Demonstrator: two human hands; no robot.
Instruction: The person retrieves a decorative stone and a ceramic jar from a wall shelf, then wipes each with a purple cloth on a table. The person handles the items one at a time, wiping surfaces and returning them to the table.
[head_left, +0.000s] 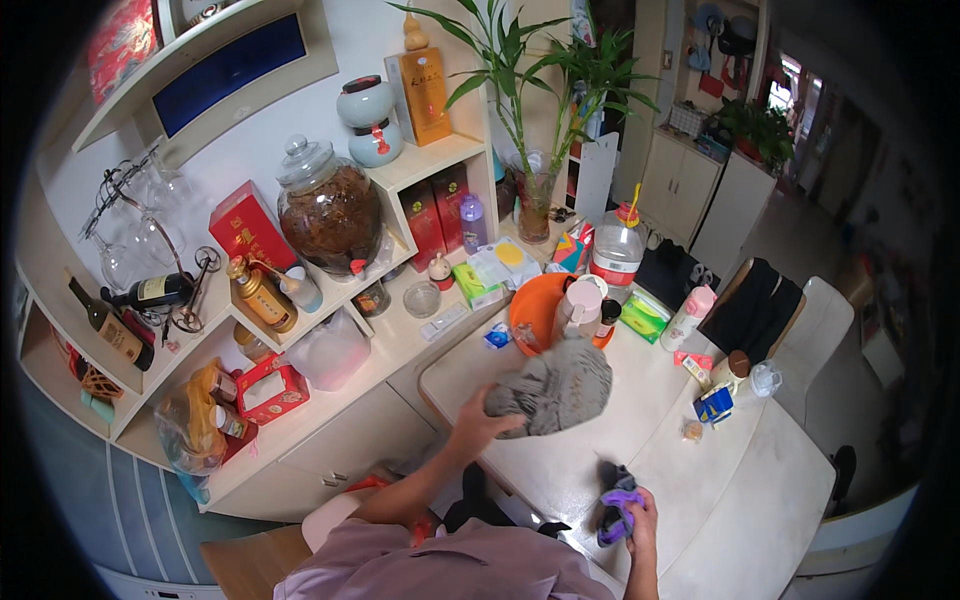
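Note:
My left hand (480, 424) grips the near left edge of a grey, wrinkled fabric item (562, 386), perhaps a cap or bag. It is held over the white table (690, 517), close to an orange tray (529, 300) that bears bottles and cups. Lower right, my right hand (642, 521) holds a crumpled purple and dark grey cloth item (619, 506); its exact kind cannot be made out. Between the two hands lies bare tabletop.
Behind the tray stands a large clear plastic bottle (619, 255). A green tissue pack (645, 315), a pink-capped bottle (688, 319) and a blue carton (712, 405) stand to the right. Leftward, a shelf unit holds a big glass jar (330, 214) and wine bottles. A chair (814, 330) stands beyond.

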